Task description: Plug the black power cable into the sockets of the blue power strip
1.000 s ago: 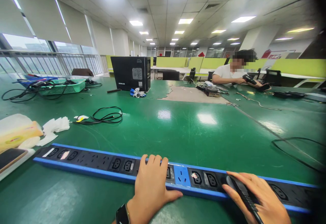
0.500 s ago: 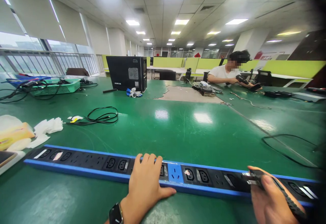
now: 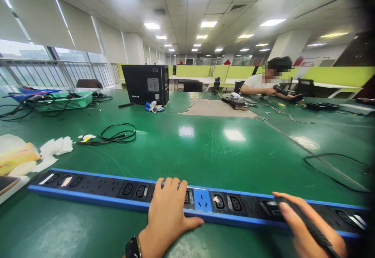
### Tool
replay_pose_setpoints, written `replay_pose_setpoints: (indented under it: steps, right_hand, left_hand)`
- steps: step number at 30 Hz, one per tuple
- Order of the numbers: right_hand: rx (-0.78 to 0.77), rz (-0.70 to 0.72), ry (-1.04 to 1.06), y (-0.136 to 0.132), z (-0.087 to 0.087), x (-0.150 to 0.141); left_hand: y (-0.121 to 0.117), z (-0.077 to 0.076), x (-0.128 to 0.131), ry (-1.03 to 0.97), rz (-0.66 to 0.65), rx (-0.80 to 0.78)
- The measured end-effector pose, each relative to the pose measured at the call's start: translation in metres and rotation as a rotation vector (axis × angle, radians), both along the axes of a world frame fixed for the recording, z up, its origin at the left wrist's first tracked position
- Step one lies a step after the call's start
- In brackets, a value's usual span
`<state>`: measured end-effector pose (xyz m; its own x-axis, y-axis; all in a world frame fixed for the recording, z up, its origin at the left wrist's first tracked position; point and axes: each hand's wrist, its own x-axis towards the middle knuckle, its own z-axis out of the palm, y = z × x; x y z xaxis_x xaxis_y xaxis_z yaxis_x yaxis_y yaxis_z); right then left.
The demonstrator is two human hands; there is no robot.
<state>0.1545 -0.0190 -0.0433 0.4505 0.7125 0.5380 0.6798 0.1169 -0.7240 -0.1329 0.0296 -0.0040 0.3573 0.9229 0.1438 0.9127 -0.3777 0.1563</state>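
Note:
A long power strip (image 3: 96,195) with blue edges and black sockets lies across the near part of the table. My left hand (image 3: 168,215) is laid over its middle, fingertips on the far edge and thumb along the near side, gripping it. A blue socket (image 3: 202,200) sits just right of that hand. My right hand (image 3: 310,226) pinches a black power plug (image 3: 293,209) with its cord trailing down to the right. The plug's prongs point left, over the sockets at the strip's right part; whether they touch is unclear.
On the green table (image 3: 187,152) lie a coiled black cable (image 3: 117,133), crumpled tissues (image 3: 55,148) and a cable-filled green basket (image 3: 70,101). A black computer case (image 3: 145,84) stands farther back. Across the table, a person (image 3: 258,84) handles a dark tool. Another cable (image 3: 331,172) lies at right.
My right hand drew the plug up and right off the sockets, its prongs coming into view, then brought it back left and lower over the strip. My left hand stays on the strip.

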Motion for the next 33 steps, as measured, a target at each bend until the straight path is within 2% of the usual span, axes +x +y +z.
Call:
replay_pose_setpoints:
  steps: [5,11,16,21,29,33]
  right_hand:
    - [-0.096,0.097,-0.329,0.003,0.000,-0.004]
    - [-0.007,0.119,-0.561,0.009,-0.001,-0.008]
    - [0.049,0.167,-0.629,0.010,0.005,-0.007]
    - [0.036,0.109,-0.729,0.009,-0.002,-0.005]
    - [-0.025,0.054,-0.701,0.011,-0.007,-0.009]
    - [0.007,0.073,-0.696,0.012,-0.011,-0.009]
  left_hand:
    - [0.001,-0.001,0.000,0.009,0.001,0.012]
    - [0.002,0.000,0.001,0.009,-0.002,-0.006]
    - [0.001,0.000,0.001,0.004,0.006,-0.003]
    - [0.000,0.002,0.001,0.011,0.010,-0.026]
    - [0.000,0.004,0.001,-0.004,0.024,-0.043]
    - [0.001,0.002,0.001,-0.006,0.021,-0.022]
